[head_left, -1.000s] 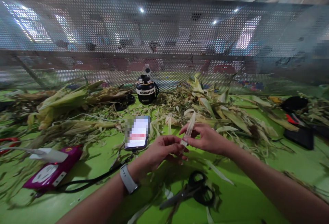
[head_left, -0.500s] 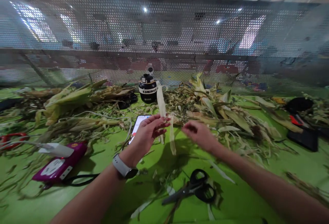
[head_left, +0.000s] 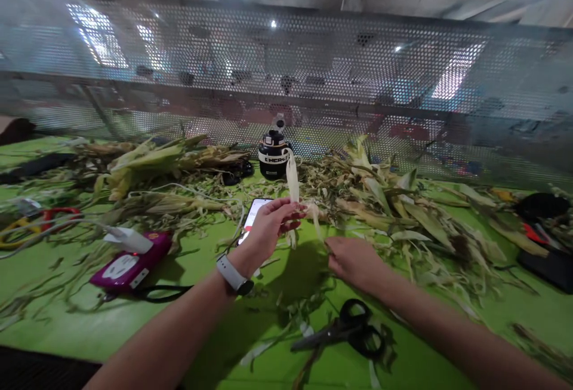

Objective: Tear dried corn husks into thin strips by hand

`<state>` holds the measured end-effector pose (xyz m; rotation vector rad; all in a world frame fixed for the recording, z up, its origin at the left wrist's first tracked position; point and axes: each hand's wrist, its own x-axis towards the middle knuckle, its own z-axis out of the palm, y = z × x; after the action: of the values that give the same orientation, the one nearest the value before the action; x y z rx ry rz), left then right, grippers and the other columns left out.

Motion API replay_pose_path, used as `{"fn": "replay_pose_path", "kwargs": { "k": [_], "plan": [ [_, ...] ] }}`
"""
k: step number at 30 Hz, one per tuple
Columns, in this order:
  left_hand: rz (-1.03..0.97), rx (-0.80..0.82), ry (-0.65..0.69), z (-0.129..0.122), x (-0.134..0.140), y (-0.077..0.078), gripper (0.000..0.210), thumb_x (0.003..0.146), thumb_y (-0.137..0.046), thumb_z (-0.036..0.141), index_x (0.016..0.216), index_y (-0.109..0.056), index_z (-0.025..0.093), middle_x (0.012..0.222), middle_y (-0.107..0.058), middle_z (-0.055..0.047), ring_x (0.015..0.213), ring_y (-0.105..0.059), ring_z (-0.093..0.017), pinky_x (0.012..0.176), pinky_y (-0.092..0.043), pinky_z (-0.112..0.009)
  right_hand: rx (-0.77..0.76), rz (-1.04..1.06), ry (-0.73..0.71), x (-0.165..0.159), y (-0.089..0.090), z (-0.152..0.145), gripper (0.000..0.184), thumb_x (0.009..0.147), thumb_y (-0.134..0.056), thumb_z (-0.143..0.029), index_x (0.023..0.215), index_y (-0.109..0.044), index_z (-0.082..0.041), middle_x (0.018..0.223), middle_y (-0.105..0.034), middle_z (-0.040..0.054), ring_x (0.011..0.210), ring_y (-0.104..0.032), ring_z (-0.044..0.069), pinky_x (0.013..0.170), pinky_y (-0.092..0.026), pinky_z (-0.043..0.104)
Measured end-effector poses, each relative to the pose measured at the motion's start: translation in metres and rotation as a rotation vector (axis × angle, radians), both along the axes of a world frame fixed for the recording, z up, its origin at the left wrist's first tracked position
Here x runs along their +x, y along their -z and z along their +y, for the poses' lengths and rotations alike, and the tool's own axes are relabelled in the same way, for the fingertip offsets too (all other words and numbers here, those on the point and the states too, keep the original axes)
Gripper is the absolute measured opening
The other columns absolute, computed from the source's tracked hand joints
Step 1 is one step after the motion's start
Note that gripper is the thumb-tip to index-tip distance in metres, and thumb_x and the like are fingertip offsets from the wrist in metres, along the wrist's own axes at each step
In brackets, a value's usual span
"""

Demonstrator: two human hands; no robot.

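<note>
Corn-husk strip (head_left: 292, 176), pale and thin, stands at the centre of the frame, its upper end curling over in front of the black bottle (head_left: 272, 168). The left hand (head_left: 270, 227) pinches it between thumb and fingertips, the other fingers loosely spread. The right hand (head_left: 356, 260), fingers curled nearly closed, grips its lower end. Black scissors (head_left: 333, 333) lie at lower centre on the green table (head_left: 54, 330); a magenta power bank (head_left: 129, 267) lies at left.
</note>
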<state>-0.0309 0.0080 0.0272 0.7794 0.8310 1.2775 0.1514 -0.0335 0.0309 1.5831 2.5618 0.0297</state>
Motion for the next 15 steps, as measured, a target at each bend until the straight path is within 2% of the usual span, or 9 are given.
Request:
{"fn": "replay_pose_path", "kwargs": {
  "k": [4, 6, 8, 11, 13, 15],
  "plan": [
    [0.054, -0.022, 0.003, 0.000, 0.002, 0.003, 0.019, 0.066, -0.073, 0.022, 0.079, -0.061, 0.014, 0.081, -0.071, -0.006, 0.069, -0.067, -0.015, 0.062, -0.052, -0.024, 0.027, 0.011, 0.056, 0.008, 0.001, 0.004, 0.033, 0.077, -0.045, -0.013, 0.108, -0.057, -0.011, 0.090, -0.069, 0.0137, 0.076, -0.065, 0.025, 0.058, -0.040, 0.027],
    [0.059, -0.020, 0.004, 0.000, 0.002, 0.004, 0.019, 0.065, -0.073, 0.022, 0.079, -0.061, 0.015, 0.080, -0.071, -0.005, 0.069, -0.067, -0.014, 0.063, -0.052, -0.025, 0.019, 0.130, 0.095, 0.015, -0.001, 0.009, 0.042, 0.075, -0.048, -0.014, 0.116, -0.052, -0.011, 0.085, -0.070, 0.0124, 0.074, -0.065, 0.026, 0.059, -0.042, 0.030],
    [0.064, -0.021, 0.012, 0.000, 0.003, 0.005, 0.018, 0.065, -0.073, 0.022, 0.078, -0.062, 0.015, 0.080, -0.071, -0.004, 0.069, -0.067, -0.014, 0.065, -0.052, -0.025, 0.005, 0.398, 0.166, 0.024, -0.007, 0.014, 0.045, 0.074, -0.050, -0.015, 0.119, -0.050, -0.014, 0.078, -0.069, 0.0074, 0.066, -0.064, 0.022, 0.058, -0.044, 0.030],
    [0.097, -0.039, 0.057, -0.004, 0.007, 0.007, 0.017, 0.066, -0.072, 0.023, 0.077, -0.062, 0.015, 0.080, -0.070, -0.004, 0.068, -0.066, -0.013, 0.065, -0.051, -0.024, -0.012, 1.027, 0.252, 0.034, -0.023, 0.016, 0.039, 0.078, -0.052, -0.024, 0.117, -0.049, -0.018, 0.075, -0.066, 0.0016, 0.051, -0.059, 0.013, 0.051, -0.046, 0.026],
    [0.127, -0.042, 0.128, -0.009, 0.011, 0.009, 0.017, 0.066, -0.073, 0.024, 0.075, -0.062, 0.015, 0.078, -0.070, -0.004, 0.067, -0.065, -0.013, 0.063, -0.049, -0.023, -0.023, 1.379, 0.235, 0.034, -0.031, 0.012, 0.031, 0.078, -0.058, -0.031, 0.106, -0.051, -0.019, 0.077, -0.064, 0.0003, 0.049, -0.057, 0.011, 0.050, -0.048, 0.025],
    [0.165, -0.017, 0.231, -0.015, 0.018, 0.012, 0.018, 0.067, -0.072, 0.027, 0.075, -0.064, 0.013, 0.079, -0.069, -0.006, 0.072, -0.065, -0.014, 0.064, -0.048, -0.023, -0.057, 1.564, 0.171, 0.027, -0.032, 0.006, 0.024, 0.076, -0.062, -0.031, 0.095, -0.054, -0.019, 0.078, -0.064, -0.0004, 0.053, -0.059, 0.010, 0.053, -0.048, 0.024]
  ]
}}
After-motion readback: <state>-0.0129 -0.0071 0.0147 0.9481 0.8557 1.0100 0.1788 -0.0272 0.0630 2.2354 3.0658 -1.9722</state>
